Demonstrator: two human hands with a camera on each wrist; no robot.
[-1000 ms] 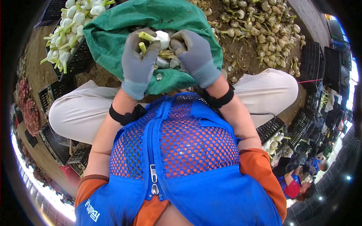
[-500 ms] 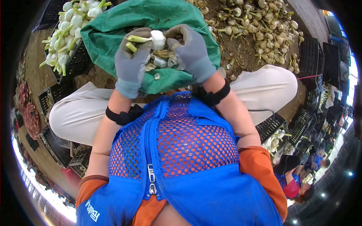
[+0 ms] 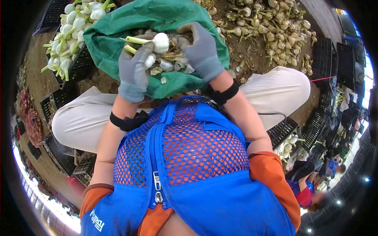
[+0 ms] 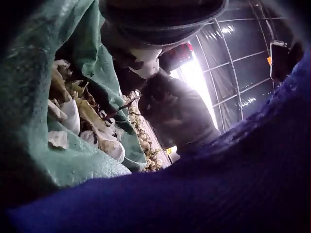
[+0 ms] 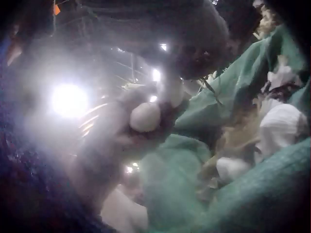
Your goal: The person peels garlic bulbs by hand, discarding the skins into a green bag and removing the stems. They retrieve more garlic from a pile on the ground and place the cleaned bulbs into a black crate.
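My gloved left hand (image 3: 134, 65) holds a white garlic bulb (image 3: 161, 42) by its pale green stem (image 3: 138, 40), roots toward the right. A second cut stem (image 3: 130, 49) sticks out of the same grip, and a smaller white bulb (image 3: 150, 61) shows below the thumb. To the right, my gloved right hand (image 3: 201, 49) is apart from the bulb, fingers loosely bent and spread from the thumb, with no bulb in it. Both hands are over a green sack (image 3: 177, 84) holding papery peels (image 3: 167, 65). The right wrist view is hazy with glare.
At upper left, trimmed white garlic (image 3: 73, 33) is heaped on a black crate (image 3: 84, 65). Untrimmed garlic (image 3: 271, 37) lies piled on the ground at upper right. Black crates (image 3: 323, 59) line the right side. Other people sit at lower right.
My right hand has moved off the bulb, up and to the right. The left hand has shifted slightly left, and the bulb in it has turned so its stem lies nearly level.
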